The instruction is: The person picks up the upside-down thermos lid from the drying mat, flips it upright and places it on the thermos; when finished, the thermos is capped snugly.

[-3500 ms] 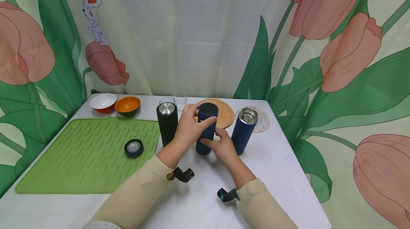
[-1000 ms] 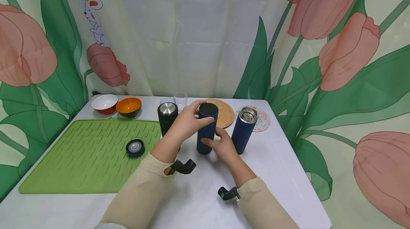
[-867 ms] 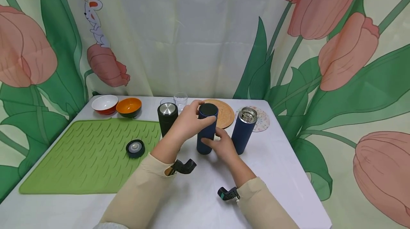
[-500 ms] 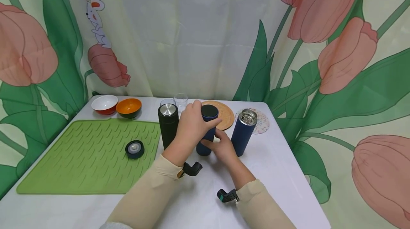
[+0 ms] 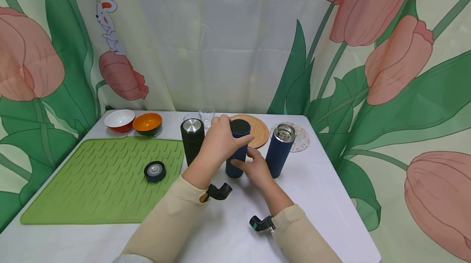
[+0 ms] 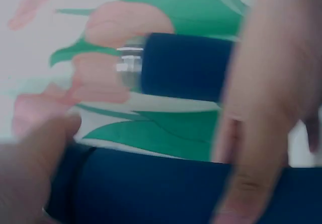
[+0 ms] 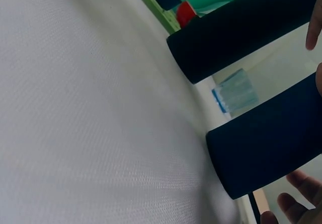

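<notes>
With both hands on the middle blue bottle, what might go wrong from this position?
The left hand grips the capped blue bottle near its top, and the right hand holds it low. Two risks seem likely:
1. The open blue bottle stands close to the right hand; an elbow or knuckle may tip it.
2. The black bottle stands just beside the left hand and may be knocked.

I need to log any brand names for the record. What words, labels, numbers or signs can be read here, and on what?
None can be read: the capped blue flask, the open blue flask, the black flask and the bowls show no lettering in any view.
</notes>
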### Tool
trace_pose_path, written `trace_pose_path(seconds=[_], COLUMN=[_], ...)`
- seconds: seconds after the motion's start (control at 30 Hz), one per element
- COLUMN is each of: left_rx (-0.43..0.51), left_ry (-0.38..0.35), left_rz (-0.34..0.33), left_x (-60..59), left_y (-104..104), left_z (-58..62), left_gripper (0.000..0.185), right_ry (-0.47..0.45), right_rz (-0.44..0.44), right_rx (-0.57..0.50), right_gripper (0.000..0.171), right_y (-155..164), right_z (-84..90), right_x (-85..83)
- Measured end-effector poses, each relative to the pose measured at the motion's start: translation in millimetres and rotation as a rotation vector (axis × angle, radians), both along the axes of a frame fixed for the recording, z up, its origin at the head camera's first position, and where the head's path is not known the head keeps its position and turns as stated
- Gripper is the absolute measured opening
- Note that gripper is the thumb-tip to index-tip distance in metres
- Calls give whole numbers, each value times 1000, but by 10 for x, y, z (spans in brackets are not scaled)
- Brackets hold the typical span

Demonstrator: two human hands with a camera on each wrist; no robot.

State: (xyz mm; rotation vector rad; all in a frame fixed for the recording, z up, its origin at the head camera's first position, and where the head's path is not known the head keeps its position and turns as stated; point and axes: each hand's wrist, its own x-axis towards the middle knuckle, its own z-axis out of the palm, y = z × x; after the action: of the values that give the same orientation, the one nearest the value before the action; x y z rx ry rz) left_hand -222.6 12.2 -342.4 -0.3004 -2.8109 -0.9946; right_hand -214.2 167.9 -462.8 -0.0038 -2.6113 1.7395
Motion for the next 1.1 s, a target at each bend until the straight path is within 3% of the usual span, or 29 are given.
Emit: trace_pose_path(seconds=[0.1, 0.17, 0.3, 0.43, 0.53, 0.67, 0.77, 0.87, 0.97, 1.1], left_rx=[-112, -122, -33, 0, -6, -21, -23, -20, 2, 43], left_ry=[115, 132, 19, -115, -136, -30, 83, 141, 113, -22], left_rz=[60, 62, -21, -116, -113, -14, 70, 120, 122, 24], left_x=[33, 40, -11, -77, -86, -35, 0, 15, 16, -9], left_y=[62, 67, -11, -78, -60, 35, 112, 149, 125, -4], left_z=[-47, -47, 35, 135, 140, 48, -40, -88, -80, 11], left_gripper=[91, 85, 72, 77, 78, 85, 92, 91, 87, 78], right_ry=[5, 10, 26, 38, 16, -13, 4, 36, 17, -8], right_rz=[2, 7, 20, 18, 8, -23, -37, -30, -28, -25], right_rx=[-1, -1, 5, 17, 27, 53, 67, 75, 61, 38], right_gripper=[47, 47, 48, 48, 51, 56, 54, 50, 52, 55], right_y=[-5, -4, -2, 3, 3, -8, -12, -11, -13, 0], right_z=[-19, -28, -18, -6, -10, -13, -11, -20, -24, -24], right_x=[-15, -15, -21, -33, -32, -18, -10, -12, -5, -8])
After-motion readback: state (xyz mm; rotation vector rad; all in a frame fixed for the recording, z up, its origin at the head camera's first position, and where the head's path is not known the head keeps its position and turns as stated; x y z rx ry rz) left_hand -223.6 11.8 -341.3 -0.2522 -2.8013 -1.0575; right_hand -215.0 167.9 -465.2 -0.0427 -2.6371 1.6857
